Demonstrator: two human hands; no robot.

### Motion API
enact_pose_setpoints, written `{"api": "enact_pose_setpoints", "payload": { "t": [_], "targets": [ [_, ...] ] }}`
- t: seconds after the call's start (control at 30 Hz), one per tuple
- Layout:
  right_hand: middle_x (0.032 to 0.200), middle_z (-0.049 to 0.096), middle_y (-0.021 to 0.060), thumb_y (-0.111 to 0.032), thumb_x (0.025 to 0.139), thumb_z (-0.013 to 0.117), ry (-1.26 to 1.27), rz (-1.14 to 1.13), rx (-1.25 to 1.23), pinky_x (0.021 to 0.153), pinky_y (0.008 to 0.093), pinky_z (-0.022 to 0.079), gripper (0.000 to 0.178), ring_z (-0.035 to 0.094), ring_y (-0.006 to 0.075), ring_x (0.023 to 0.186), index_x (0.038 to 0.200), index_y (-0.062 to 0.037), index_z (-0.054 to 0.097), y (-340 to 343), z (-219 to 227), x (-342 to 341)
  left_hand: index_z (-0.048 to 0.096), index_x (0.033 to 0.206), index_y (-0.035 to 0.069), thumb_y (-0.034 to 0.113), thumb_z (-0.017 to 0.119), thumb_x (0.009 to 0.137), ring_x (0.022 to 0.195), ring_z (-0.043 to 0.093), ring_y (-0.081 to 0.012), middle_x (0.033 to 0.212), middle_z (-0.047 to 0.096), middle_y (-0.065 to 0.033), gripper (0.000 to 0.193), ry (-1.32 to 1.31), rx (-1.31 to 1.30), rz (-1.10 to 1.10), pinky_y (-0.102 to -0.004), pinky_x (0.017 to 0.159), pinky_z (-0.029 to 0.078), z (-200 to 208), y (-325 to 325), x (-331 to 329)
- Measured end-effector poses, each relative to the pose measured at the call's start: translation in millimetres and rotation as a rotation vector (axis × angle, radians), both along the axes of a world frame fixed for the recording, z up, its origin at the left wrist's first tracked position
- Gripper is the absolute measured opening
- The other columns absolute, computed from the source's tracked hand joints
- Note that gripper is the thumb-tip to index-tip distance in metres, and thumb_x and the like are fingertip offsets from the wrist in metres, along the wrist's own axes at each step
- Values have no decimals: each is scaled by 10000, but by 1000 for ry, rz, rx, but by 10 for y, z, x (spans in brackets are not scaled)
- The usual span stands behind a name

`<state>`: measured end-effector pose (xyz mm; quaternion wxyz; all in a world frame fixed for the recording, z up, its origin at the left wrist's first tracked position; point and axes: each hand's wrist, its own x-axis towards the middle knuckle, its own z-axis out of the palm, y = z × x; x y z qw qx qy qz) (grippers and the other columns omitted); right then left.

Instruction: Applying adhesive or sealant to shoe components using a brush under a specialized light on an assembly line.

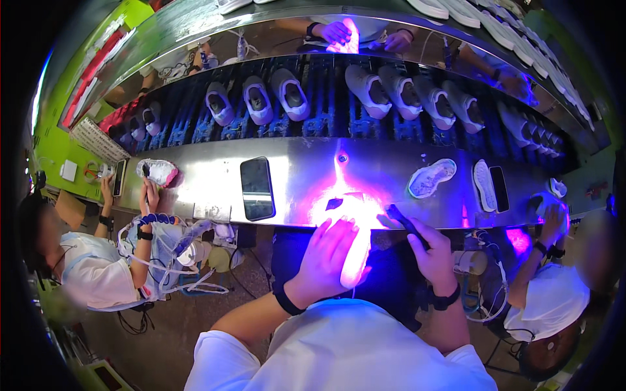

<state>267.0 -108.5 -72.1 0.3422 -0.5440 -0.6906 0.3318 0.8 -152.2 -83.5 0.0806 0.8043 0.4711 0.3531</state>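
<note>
My left hand (324, 255) is closed round a pale shoe sole (357, 259) at the bench's near edge. Purple-white light falls on the sole, and its glare washes out most of the detail. My right hand (432, 257) grips a black-handled brush (411, 227), its dark head pointing up and left, a little to the right of the lit patch and apart from the sole. A second white sole (433, 178) lies on the metal bench (306, 156), beyond the brush. Left of my left hand rests a dark-screened phone (257, 189).
Behind the bench runs a dark slatted conveyor (326, 98) carrying several grey shoes (290, 94). Co-workers sit on both sides; the left one handles a white shoe (156, 171). Another sole (484, 186) and phone (499, 189) lie at right. White soles (508, 32) line the upper shelf.
</note>
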Motion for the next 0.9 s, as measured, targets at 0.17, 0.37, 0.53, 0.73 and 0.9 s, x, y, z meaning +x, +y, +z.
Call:
{"api": "enact_pose_setpoints", "payload": {
  "t": [0.17,0.37,0.53,0.73,0.9],
  "targets": [
    [1046,732,189,-83,940,701,-44,76,41,849,376,554,362,729,315,952,1297,-34,678,133,-227,-220,509,1383,-26,334,819,812,1355,536,-410,1430,555,-246,742,-18,-7,-14,-610,1158,359,-311,-214,-90],
    [1111,738,194,-106,943,715,-5,71,-4,904,366,545,368,729,278,994,1301,-29,678,288,-469,-328,519,1370,-18,303,823,815,1343,550,-415,1414,571,-245,710,29,5,-70,-624,1159,347,-446,-224,-139],
    [1146,742,189,-98,926,736,63,99,-184,928,356,537,385,726,249,1031,1299,-21,678,157,-437,-322,556,1383,-21,169,672,856,1394,515,-373,1468,551,-209,572,-49,-45,-82,-607,1183,312,-483,-253,-164],
    [1118,754,183,-72,913,740,65,107,-140,917,343,543,392,734,228,995,1297,-17,678,142,-493,-377,568,1384,-15,161,653,872,1389,521,-355,1469,557,-192,547,10,-33,-92,-579,1187,319,-504,-141,-224],
    [1096,752,108,-62,920,728,65,154,-284,897,319,535,424,693,156,959,1336,-12,657,44,-489,-361,571,1383,-19,152,646,873,1383,523,-355,1459,562,-192,543,18,-40,-102,-576,1186,321,-533,-1,-302]
  ]
}}
